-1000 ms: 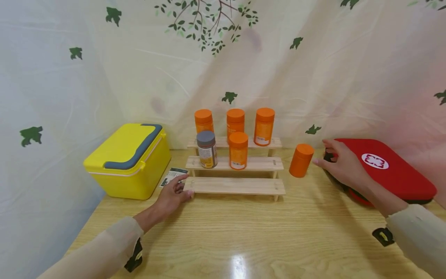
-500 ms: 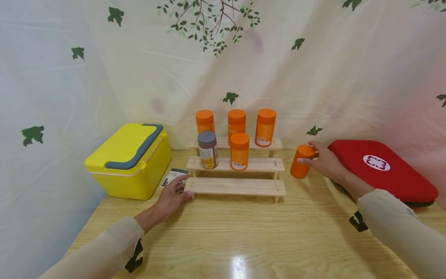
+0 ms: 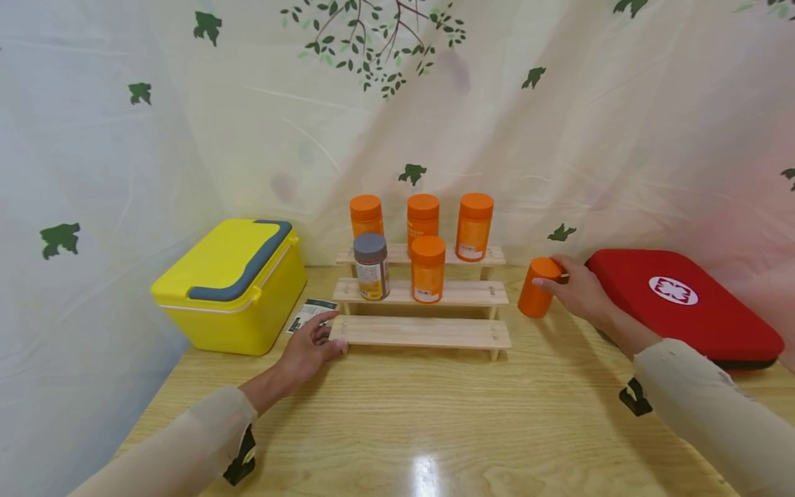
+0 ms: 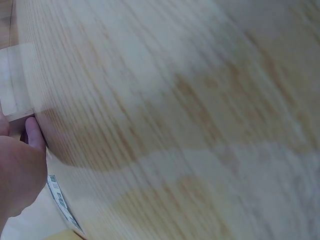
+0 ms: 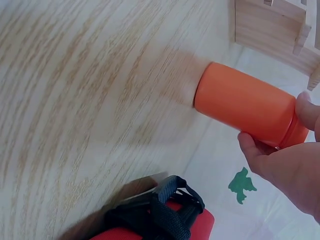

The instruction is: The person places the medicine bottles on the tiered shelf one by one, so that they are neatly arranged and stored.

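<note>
At the lower left end of a three-step wooden rack (image 3: 422, 331), my left hand (image 3: 306, 351) holds its lowest step, thumb at the front corner. The left wrist view shows that thumb (image 4: 35, 134) against the step's end. My right hand (image 3: 577, 290) grips an orange bottle (image 3: 535, 297) near its lid, thumb on the near side and fingers behind. This bottle stands on the table right of the rack; its base (image 5: 207, 90) meets the tabletop in the right wrist view. A grey-lidded jar (image 3: 371, 269) and an orange bottle (image 3: 427, 273) occupy the middle step.
Several orange bottles (image 3: 475, 228) line the top step. A yellow box (image 3: 230, 297) with a grey handle stands left, a printed card (image 3: 308, 312) beside it. To the right lies a red first-aid case (image 3: 683, 304). A leaf-patterned cloth (image 3: 310, 138) hangs behind the table.
My right hand has moved left from beside the red case to the orange bottle and taken hold of it. The left hand stays at the rack's end.
</note>
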`<state>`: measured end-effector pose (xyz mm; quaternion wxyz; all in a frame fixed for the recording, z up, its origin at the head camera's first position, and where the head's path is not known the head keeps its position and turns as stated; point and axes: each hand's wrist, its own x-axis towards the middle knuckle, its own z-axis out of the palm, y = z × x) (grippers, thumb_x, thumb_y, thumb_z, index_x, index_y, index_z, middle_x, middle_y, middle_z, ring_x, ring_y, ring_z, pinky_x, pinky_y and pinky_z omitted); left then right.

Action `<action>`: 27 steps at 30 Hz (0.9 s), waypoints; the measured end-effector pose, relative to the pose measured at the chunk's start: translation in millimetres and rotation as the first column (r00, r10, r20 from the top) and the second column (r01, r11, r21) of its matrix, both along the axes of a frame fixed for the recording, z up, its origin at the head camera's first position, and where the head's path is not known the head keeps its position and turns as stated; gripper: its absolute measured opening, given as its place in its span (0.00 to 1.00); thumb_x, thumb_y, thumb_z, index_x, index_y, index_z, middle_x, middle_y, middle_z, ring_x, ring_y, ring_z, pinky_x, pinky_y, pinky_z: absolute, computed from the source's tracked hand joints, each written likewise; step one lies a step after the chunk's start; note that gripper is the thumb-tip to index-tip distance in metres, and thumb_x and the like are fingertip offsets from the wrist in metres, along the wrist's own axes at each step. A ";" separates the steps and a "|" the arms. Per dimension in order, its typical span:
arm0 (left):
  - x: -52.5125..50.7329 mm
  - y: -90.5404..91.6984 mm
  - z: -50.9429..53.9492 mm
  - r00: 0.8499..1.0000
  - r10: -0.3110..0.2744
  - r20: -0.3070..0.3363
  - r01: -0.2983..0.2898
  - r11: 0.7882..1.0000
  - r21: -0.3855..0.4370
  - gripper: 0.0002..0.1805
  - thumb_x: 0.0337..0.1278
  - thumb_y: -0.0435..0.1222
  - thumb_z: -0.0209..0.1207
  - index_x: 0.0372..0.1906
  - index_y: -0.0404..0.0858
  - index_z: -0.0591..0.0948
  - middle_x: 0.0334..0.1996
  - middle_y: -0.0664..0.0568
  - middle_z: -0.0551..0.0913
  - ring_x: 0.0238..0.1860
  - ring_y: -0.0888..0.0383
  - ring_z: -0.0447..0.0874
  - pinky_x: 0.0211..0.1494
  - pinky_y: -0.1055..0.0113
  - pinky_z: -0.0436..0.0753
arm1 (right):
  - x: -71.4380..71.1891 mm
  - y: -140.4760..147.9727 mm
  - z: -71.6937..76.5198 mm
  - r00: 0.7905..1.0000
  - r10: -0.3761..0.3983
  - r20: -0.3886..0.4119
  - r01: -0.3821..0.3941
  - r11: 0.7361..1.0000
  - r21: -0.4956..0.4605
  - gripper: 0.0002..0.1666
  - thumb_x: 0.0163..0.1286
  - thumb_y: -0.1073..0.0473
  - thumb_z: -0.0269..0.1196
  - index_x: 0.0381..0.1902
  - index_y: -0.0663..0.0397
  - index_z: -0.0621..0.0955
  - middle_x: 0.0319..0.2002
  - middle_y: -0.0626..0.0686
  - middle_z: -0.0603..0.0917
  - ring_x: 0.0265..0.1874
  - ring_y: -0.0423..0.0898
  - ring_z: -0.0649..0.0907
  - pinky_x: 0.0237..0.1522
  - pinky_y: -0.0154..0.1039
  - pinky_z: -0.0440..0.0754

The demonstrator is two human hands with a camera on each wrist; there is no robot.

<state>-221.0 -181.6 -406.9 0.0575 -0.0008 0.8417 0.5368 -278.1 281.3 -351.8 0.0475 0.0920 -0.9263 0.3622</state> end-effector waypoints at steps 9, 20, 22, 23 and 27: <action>-0.9 1.0 -0.9 1.000 -0.001 0.002 0.001 1.000 0.005 0.33 0.62 0.31 0.59 0.71 0.45 0.63 0.59 0.40 0.77 0.51 0.52 0.78 0.59 0.56 0.76 | 9.4 3.1 3.7 1.000 0.012 -0.003 -0.012 1.000 0.012 0.33 0.71 0.51 0.59 0.64 0.67 0.66 0.55 0.67 0.73 0.51 0.64 0.75 0.52 0.58 0.76; 0.3 1.6 1.8 1.000 -0.009 -0.004 0.009 1.000 -0.016 0.33 0.63 0.32 0.59 0.71 0.44 0.63 0.59 0.40 0.77 0.51 0.52 0.76 0.61 0.54 0.75 | 46.6 7.6 42.5 1.000 0.024 -0.017 -0.024 0.999 0.032 0.38 0.69 0.44 0.61 0.67 0.62 0.66 0.53 0.64 0.76 0.49 0.63 0.78 0.52 0.59 0.76; 0.9 1.2 2.2 1.000 -0.004 -0.001 0.004 1.000 -0.021 0.33 0.63 0.32 0.59 0.71 0.44 0.63 0.59 0.40 0.76 0.51 0.51 0.76 0.61 0.54 0.75 | 52.4 6.1 50.4 0.999 0.027 -0.023 -0.026 0.999 0.028 0.39 0.68 0.45 0.61 0.68 0.61 0.66 0.54 0.65 0.76 0.50 0.63 0.78 0.52 0.55 0.78; 1.4 0.9 2.4 1.000 -0.003 -0.002 0.003 1.000 -0.022 0.33 0.63 0.32 0.59 0.71 0.44 0.63 0.60 0.39 0.76 0.52 0.51 0.75 0.62 0.53 0.74 | 54.9 4.7 54.8 0.999 0.030 -0.033 -0.029 0.999 0.029 0.38 0.68 0.45 0.62 0.68 0.61 0.66 0.54 0.64 0.77 0.50 0.63 0.79 0.52 0.53 0.79; 1.6 0.8 2.7 1.000 0.001 -0.003 -0.001 1.000 -0.022 0.33 0.63 0.31 0.59 0.71 0.43 0.63 0.61 0.37 0.74 0.54 0.48 0.74 0.63 0.50 0.72 | 61.5 -3.9 72.4 0.996 0.063 -0.056 -0.063 0.998 -0.003 0.36 0.68 0.47 0.62 0.68 0.58 0.67 0.55 0.63 0.78 0.49 0.61 0.80 0.51 0.50 0.79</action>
